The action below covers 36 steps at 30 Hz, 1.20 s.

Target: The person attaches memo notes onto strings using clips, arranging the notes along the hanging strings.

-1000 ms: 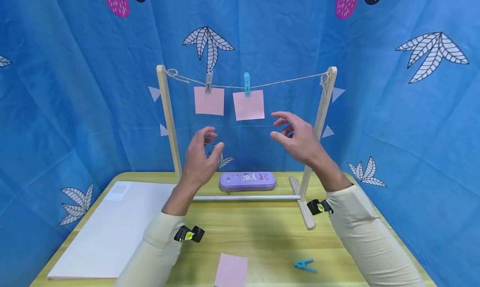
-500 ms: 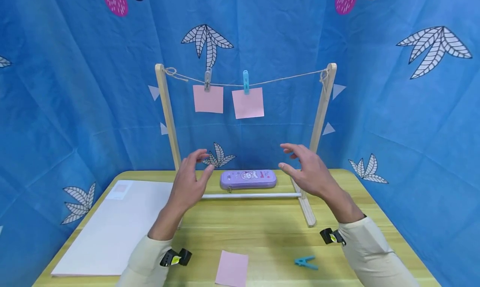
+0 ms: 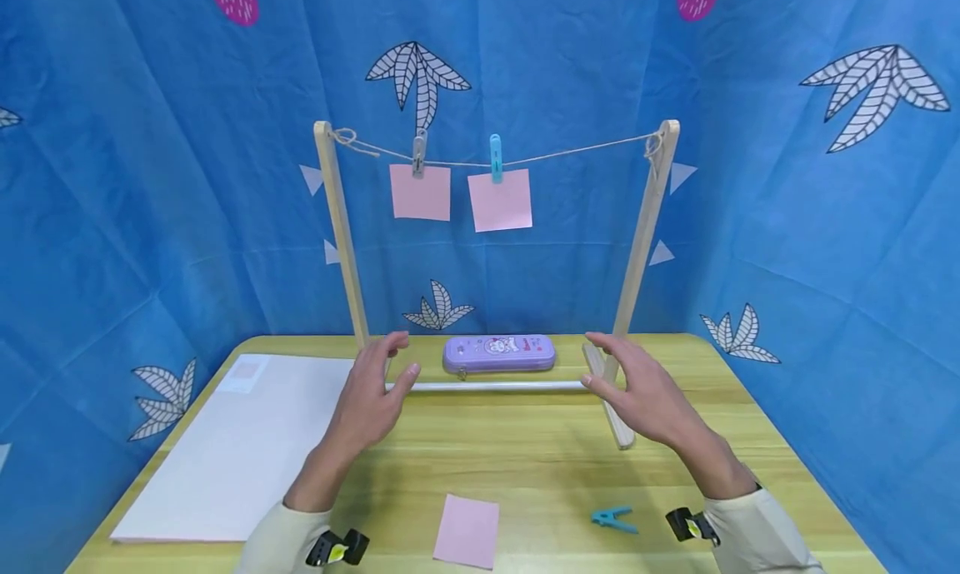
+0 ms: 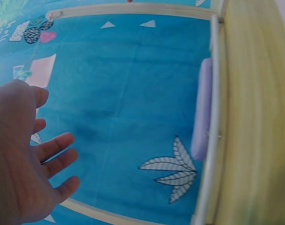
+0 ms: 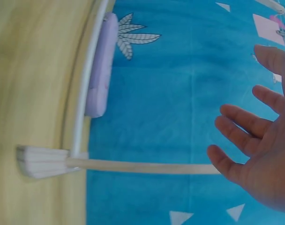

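My left hand (image 3: pixel 369 399) hovers over the table near the left post, fingers loosely bent and holding nothing. Opposite it, my right hand (image 3: pixel 647 392) hangs in the air by the right post, also with nothing in it. Two pink paper squares hang from a string (image 3: pixel 585 150): the left paper (image 3: pixel 422 197) under a grey clothespin (image 3: pixel 418 154), the right paper (image 3: pixel 500 205) under a blue clothespin (image 3: pixel 496 159). On the table lie another pink paper (image 3: pixel 467 531), close to the front, and a loose blue clothespin (image 3: pixel 613 518) to its right.
A wooden frame with a left post (image 3: pixel 342 232), a right post (image 3: pixel 643 241) and a white crossbar (image 3: pixel 495 386) carries the string. Behind the bar lies a purple pencil case (image 3: pixel 498 353). A large white sheet (image 3: pixel 225 449) covers the table's left side. A blue curtain (image 3: pixel 555 291) surrounds the table.
Both hands have come down and back from near the hanging papers, and they have drawn farther apart. The papers, clothespins and pencil case stay where they were; the view tilts slightly.
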Each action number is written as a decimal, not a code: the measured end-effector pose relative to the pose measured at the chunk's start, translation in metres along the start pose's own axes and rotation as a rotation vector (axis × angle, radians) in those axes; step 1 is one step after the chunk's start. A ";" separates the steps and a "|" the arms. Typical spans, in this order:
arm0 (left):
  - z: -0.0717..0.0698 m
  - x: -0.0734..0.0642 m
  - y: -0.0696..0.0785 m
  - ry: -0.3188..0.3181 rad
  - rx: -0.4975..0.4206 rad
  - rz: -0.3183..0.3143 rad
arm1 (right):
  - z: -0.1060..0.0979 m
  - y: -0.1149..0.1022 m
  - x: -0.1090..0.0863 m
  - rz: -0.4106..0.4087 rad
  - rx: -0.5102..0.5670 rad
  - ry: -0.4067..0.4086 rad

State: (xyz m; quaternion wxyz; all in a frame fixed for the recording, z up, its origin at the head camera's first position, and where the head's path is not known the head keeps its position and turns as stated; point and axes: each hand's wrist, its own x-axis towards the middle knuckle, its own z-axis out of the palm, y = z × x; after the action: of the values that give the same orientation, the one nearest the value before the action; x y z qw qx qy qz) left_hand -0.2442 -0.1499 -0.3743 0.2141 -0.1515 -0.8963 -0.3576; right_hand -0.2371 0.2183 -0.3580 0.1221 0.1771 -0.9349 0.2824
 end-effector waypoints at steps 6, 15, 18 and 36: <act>0.012 -0.013 -0.012 -0.013 0.010 -0.001 | 0.011 0.015 -0.019 0.007 0.013 0.003; 0.024 -0.029 -0.013 -0.075 0.049 -0.030 | 0.021 0.026 -0.041 0.048 0.033 -0.019; 0.029 -0.037 -0.013 -0.100 0.045 -0.049 | 0.026 0.028 -0.050 0.067 0.048 -0.053; 0.050 -0.074 -0.025 -0.293 0.050 -0.119 | 0.048 0.041 -0.089 0.205 0.076 -0.292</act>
State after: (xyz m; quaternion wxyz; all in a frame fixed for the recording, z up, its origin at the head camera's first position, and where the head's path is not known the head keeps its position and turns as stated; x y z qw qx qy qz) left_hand -0.2044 -0.1414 -0.4580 0.0634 -0.1432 -0.9339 -0.3214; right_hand -0.1788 0.2465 -0.4459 -0.0513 0.1243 -0.9446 0.2995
